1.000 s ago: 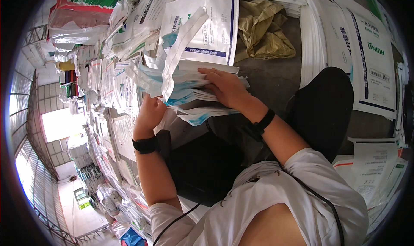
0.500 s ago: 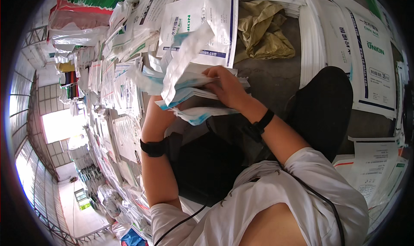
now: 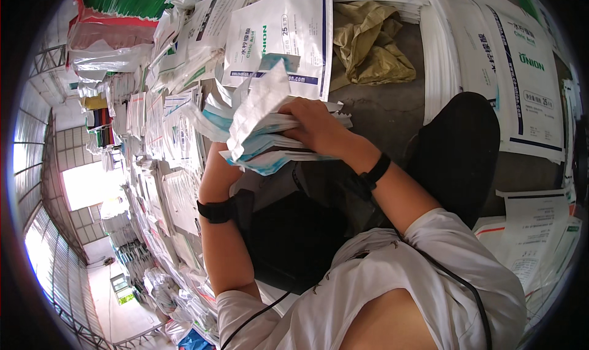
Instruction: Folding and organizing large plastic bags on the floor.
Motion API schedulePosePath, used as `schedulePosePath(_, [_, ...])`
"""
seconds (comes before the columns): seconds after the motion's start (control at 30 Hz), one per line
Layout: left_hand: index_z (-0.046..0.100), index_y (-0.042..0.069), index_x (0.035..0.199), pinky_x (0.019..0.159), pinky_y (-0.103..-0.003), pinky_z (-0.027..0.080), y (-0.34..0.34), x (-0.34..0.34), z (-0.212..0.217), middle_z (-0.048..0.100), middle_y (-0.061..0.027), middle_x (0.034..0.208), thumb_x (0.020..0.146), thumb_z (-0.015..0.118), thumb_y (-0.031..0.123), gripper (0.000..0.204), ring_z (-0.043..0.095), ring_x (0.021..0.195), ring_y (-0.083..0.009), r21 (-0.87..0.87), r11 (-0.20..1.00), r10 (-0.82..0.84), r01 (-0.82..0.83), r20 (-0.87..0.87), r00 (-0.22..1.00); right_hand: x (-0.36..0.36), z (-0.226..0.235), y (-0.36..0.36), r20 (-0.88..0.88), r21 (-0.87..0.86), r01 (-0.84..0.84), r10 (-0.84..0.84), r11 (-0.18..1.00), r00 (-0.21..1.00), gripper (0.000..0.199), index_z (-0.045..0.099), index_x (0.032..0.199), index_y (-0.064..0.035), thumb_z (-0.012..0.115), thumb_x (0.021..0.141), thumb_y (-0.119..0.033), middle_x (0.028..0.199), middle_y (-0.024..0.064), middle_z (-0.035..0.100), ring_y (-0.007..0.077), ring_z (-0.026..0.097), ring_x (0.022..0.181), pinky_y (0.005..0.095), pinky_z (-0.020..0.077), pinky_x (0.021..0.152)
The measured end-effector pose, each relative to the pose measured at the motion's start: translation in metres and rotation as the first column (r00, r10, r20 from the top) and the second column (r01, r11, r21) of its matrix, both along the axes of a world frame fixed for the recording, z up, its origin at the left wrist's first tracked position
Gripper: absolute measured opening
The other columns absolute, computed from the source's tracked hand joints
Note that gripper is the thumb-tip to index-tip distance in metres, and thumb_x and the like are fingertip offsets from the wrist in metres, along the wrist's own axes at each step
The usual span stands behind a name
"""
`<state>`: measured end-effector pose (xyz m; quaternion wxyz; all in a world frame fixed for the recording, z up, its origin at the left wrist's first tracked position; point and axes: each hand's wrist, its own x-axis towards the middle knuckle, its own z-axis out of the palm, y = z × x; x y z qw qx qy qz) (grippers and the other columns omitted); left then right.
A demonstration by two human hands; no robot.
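Observation:
A bundle of white-and-blue woven plastic sacks (image 3: 261, 129) hangs in front of me, its layers bent and partly fanned, with one white flap standing up. My right hand (image 3: 313, 126) grips the bundle's right side, its fingers curled over the upper layers. From the left, my left hand (image 3: 226, 156) reaches in behind the bundle; the sheets cover its fingers, so what they do is hidden. Just beyond the bundle lies a flat white printed sack (image 3: 276, 31) with a dark blue stripe.
Crumpled olive-brown sheeting (image 3: 371, 43) lies on the grey floor (image 3: 386, 104). To the right is a tall pile of flat white sacks (image 3: 515, 73). More stacked sacks (image 3: 178, 113) line the left. My black-clad knee (image 3: 457, 159) rises at the right.
The sack layers have come closer together and their lower edges have risen slightly. The white front flap stands straighter. My right hand keeps its hold and has hardly moved.

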<state>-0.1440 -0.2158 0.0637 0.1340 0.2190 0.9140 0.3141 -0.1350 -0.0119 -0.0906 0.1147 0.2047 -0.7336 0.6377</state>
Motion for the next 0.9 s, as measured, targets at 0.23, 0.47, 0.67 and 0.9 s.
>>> schedulePosePath(0.23, [0.064, -0.004, 0.107, 0.086, -0.032, 0.050, -0.002, -0.002, 0.028, 0.070, -0.0121, 0.105, 0.085, 0.069, 0.009, 0.025, 0.065, 0.097, -0.0195, -0.317, 0.913, 0.298, -0.256, 0.093, 0.950, 0.005, 0.005, -0.002, -0.103, 0.146, 0.171, -0.157, 0.974, 0.982, 0.037, 0.059, 0.108, -0.0059, 0.077, 0.077, -0.013, 0.122, 0.0127, 0.056, 0.0347, 0.053, 0.115, 0.0454, 0.0402, 0.095])
schedulePosePath(0.47, [0.064, -0.004, 0.106, 0.080, -0.028, 0.051, -0.003, -0.010, 0.016, 0.070, -0.0054, 0.100, 0.093, 0.061, 0.008, 0.018, 0.063, 0.092, -0.0112, 0.181, 0.935, 0.258, -0.304, 0.239, 0.936, -0.005, -0.005, -0.008, -0.126, 0.116, 0.165, -0.150, 0.979, 0.981, 0.034, 0.060, 0.105, -0.0021, 0.077, 0.076, -0.011, 0.138, 0.0162, 0.051, 0.0400, 0.051, 0.120, 0.0468, 0.0411, 0.100])
schedulePosePath(0.67, [0.065, 0.002, 0.104, 0.074, -0.038, 0.050, -0.011, -0.021, 0.010, 0.066, -0.0223, 0.087, 0.080, 0.063, 0.006, 0.025, 0.064, 0.082, -0.0364, -0.120, 0.979, 0.168, -0.164, 0.023, 0.986, 0.004, -0.001, -0.014, -0.007, 0.103, 0.107, -0.107, 0.989, 0.994, 0.035, 0.056, 0.113, -0.0012, 0.071, 0.083, -0.010, 0.119, 0.0200, 0.059, 0.0422, 0.054, 0.111, 0.0467, 0.0444, 0.095])
schedulePosePath(0.9, [0.067, 0.005, 0.102, 0.073, -0.047, 0.049, 0.001, -0.006, 0.031, 0.067, -0.0197, 0.093, 0.088, 0.058, 0.009, 0.017, 0.062, 0.088, -0.0422, -0.390, 0.915, 0.065, -0.109, -0.124, 0.990, 0.005, -0.003, -0.011, 0.047, 0.147, 0.083, -0.091, 0.986, 0.995, 0.034, 0.053, 0.117, -0.0016, 0.068, 0.087, -0.011, 0.111, 0.0224, 0.060, 0.0438, 0.056, 0.107, 0.0490, 0.0457, 0.091])
